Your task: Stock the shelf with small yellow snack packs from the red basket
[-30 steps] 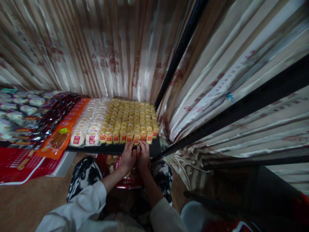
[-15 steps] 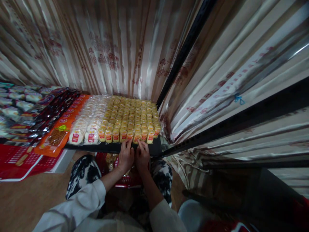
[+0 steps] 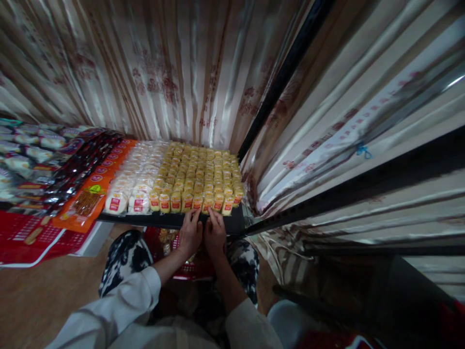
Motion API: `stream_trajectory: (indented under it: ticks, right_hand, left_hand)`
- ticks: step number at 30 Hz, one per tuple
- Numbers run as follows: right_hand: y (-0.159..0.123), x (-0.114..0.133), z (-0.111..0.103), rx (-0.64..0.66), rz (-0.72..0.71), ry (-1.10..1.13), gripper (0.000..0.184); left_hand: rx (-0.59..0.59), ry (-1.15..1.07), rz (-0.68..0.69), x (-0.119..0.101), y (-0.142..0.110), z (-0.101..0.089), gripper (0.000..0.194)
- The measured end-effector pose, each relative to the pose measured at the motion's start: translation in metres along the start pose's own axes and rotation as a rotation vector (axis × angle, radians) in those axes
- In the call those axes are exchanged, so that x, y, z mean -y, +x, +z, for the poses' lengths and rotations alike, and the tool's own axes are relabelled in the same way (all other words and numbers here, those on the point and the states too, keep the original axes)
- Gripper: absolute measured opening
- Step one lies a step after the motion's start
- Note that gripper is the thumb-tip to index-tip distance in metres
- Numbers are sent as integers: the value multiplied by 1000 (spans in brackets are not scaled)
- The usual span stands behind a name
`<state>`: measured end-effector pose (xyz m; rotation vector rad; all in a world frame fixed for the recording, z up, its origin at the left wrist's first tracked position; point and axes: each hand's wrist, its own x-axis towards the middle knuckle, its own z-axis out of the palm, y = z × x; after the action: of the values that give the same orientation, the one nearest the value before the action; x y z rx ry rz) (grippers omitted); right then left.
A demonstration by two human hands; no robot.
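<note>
Hands (image 3: 191, 235) (image 3: 215, 235) at yellow packets (image 3: 208, 201), shelf edge (image 3: 160, 221)

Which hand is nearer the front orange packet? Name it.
Left. The left hand is to the right of the orange packet, by the yellow packs; the right hand is farther right.

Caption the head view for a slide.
Left hand and right hand touching front-row yellow packets on a black shelf.

Left hand (image 3: 191, 237), yours: back upward, at the front edge of the shelf (image 3: 145, 220), fingers (image 3: 195, 214) stretched forward over it. Right hand (image 3: 215, 236), yours: just beside, similarly posed. Forearms (image 3: 170, 266), two: bare, converging toward the shelf. Sleeves (image 3: 127, 296), pale: stopping short of your wrists. Knees (image 3: 125, 257), two: spread, on the shelf's near side.
</note>
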<state>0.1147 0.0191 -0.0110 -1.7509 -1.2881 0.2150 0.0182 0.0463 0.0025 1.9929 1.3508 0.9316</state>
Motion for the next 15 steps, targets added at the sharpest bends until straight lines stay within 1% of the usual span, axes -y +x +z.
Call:
stream_trajectory:
  ticks: [5,9,10,12,14,15]
  right_hand:
    - [0,1,-5,40,-10,-1,41]
    - [-5,8,-13,40,-28,89,38]
    - [-9,10,-15,41,-40,117,37]
    - [-21,12,-17,75,-67,156,34]
    - [-39,9,-14,165,-96,165,31]
    - [-48,5,-11,230,-97,156,30]
  left_hand:
    - [-3,-21,14,1,-3,-5,41]
    - [9,-29,39,3,-17,-19,34]
    - [27,-35,43,6,-23,-23,33]
    - [101,-56,34,14,-37,-29,31]
    - [204,-92,-13,28,-53,-31,28]
    - [239,-122,-65,37,-60,-30,25]
